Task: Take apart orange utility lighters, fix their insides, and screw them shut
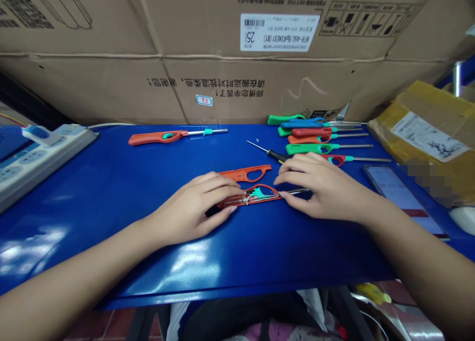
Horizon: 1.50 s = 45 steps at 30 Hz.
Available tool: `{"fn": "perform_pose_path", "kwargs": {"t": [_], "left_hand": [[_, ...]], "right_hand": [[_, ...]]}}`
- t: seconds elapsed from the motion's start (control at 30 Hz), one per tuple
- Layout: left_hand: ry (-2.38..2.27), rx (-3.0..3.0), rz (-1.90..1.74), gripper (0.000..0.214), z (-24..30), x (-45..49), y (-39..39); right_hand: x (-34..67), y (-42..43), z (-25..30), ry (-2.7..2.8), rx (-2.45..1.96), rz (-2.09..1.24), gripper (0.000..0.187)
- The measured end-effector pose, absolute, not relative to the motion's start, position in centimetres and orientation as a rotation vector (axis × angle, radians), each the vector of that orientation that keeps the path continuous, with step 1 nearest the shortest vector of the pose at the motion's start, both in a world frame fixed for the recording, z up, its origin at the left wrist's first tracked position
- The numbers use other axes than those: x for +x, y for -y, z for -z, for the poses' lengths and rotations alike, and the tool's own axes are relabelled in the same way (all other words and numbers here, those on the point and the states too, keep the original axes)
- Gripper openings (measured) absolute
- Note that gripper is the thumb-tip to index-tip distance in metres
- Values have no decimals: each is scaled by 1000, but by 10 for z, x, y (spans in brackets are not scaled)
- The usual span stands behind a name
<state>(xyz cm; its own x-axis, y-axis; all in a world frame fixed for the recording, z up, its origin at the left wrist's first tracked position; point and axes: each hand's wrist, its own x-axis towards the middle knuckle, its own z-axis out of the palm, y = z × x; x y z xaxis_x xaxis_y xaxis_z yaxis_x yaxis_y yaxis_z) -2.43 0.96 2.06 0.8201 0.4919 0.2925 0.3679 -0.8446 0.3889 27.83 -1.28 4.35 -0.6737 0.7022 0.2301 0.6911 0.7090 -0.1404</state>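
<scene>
An opened long-nosed gas lighter (261, 194) lies in front of me, its orange half shell showing a teal trigger, a thin white wire and a clear fuel tank. My left hand (200, 200) is closed on its rear end, thumb at the near edge. At the front, my right hand (321, 185) grips where the metal barrel (300, 191) leaves the handle. Just behind it rests the loose orange other shell half (247, 174), partly hidden by my left fingers. A black-handled screwdriver (272, 154) lies beyond my right hand, its handle end covered.
A whole orange lighter (156, 137) lies at the back left. Several coloured lighters (306, 148) are stacked at the back right, near a phone (404, 197) and a taped parcel (419, 138). A power strip (48, 153) sits left; a large carton (215, 44) stands behind.
</scene>
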Motion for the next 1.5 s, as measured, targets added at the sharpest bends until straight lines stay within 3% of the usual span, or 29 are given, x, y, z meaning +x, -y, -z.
{"fn": "perform_pose_path", "kwargs": {"t": [0.17, 0.47, 1.5], "left_hand": [[-568, 2770, -457, 47, -8, -22, -9], [-601, 2781, -356, 45, -10, -27, -11], [-549, 2756, -323, 51, -11, -27, -8]], "right_hand": [[284, 11, -48, 2683, -1214, -169, 15], [278, 5, -33, 2591, -1189, -526, 10], [260, 13, -23, 2505, -903, -664, 13]]}}
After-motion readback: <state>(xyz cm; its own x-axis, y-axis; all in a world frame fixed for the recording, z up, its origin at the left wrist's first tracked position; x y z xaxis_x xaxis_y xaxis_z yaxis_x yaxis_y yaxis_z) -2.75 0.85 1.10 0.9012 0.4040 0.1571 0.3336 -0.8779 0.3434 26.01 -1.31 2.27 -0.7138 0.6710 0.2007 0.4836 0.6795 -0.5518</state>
